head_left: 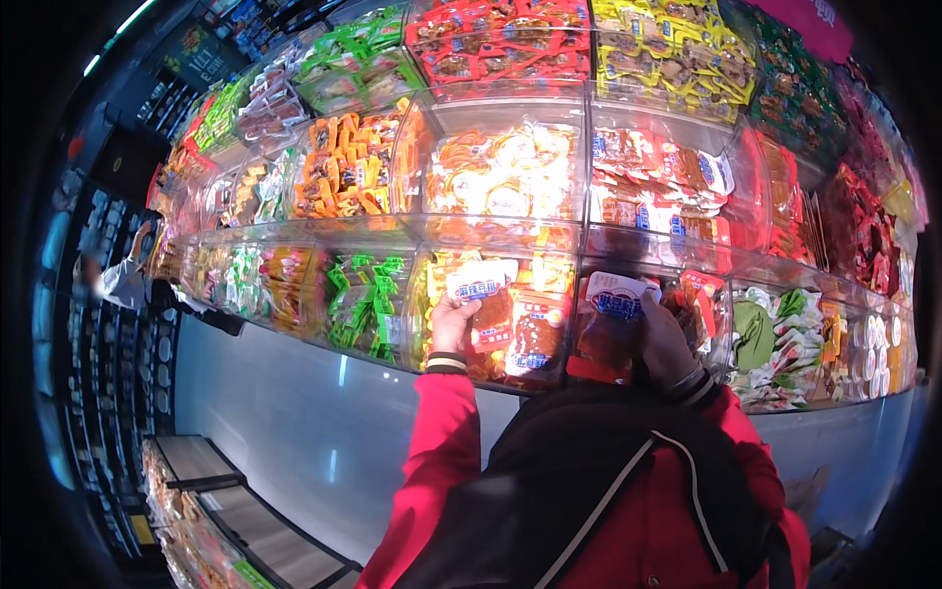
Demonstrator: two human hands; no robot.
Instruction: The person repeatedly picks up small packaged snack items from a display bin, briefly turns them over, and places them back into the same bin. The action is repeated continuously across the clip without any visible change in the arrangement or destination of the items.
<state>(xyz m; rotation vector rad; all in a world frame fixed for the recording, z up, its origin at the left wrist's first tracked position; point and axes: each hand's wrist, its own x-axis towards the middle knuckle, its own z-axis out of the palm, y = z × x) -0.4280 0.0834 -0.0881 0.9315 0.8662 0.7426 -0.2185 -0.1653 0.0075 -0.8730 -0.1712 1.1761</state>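
In my left hand (452,324) is a flat snack packet (489,316), white at the top with a clear lower part showing brown food. My fingers pinch its left edge over a front bin of similar packets (535,339). My right hand (669,342) is closed on the right side of another packet (606,329), with a white top, blue lettering and a red bottom edge. This one is in shadow, over the neighbouring front bin. Part of the right fingers is hidden behind it. Both packets are held upright, side by side and apart.
Clear bins rise in tiers ahead, holding orange packets (343,169), red packets (500,49), yellow packets (672,59) and green packets (365,304). Below them runs a smooth grey counter front (265,383). A low shelf unit (226,501) stands at lower left. Another person (126,280) is at far left.
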